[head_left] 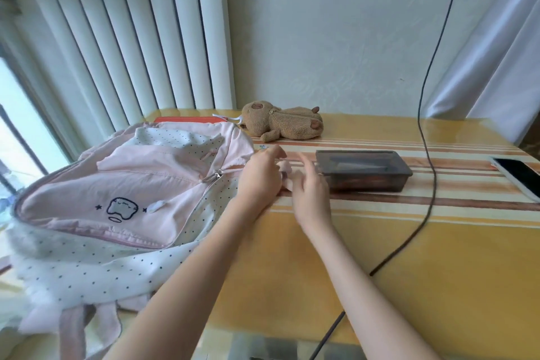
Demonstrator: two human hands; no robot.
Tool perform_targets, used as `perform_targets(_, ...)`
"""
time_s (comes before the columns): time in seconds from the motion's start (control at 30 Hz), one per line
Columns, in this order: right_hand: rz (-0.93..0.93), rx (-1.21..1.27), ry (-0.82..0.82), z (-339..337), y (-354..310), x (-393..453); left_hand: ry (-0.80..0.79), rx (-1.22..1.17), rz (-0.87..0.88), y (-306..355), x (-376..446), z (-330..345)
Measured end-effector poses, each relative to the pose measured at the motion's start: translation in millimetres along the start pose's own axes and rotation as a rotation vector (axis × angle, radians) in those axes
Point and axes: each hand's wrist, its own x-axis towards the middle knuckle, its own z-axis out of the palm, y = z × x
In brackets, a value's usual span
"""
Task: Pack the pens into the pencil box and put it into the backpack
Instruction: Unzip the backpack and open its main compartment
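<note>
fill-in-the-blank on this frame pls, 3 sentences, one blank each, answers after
1. The pink backpack lies on the table to the ____ of the dark box.
2. The brown plush toy lies ____ the dark box, nearer the wall.
3. The black cable runs between the dark box and the ____ at the table's right edge.

Missing words: left; behind; phone

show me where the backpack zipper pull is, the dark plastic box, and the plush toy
backpack zipper pull [215,176], head view, on the metal tab.
dark plastic box [365,184], head view, on its front wall.
plush toy [287,123], head view, on the middle of its body.
</note>
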Motion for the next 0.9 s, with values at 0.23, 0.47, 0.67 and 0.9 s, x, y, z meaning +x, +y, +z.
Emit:
perform_targets(0.23, 0.466, 0.202, -0.381, 75.6, -73.8, -18.0, 0.046, 0.236, -0.161, -67.4, -21.7, -82.5)
perform_targets(0.47, 0.288, 0.225, -0.195, 103.7, -69.5, -12.0, -0.203, 0.127, -0.039, -98.9, -47.0, -117.5)
perform_targets(0.67, 0.102, 0.160, -0.094, 76.5, -40.1, 35.5, -0.288, 0.120, -0.055, -91.4, -50.1, -105.7)
perform_targets(0.9, -0.227, -0.385, -0.257, 46.3, -15.1, 91.6, -0.213, 0.061, -0.066, -80.6, -32.7, -48.0)
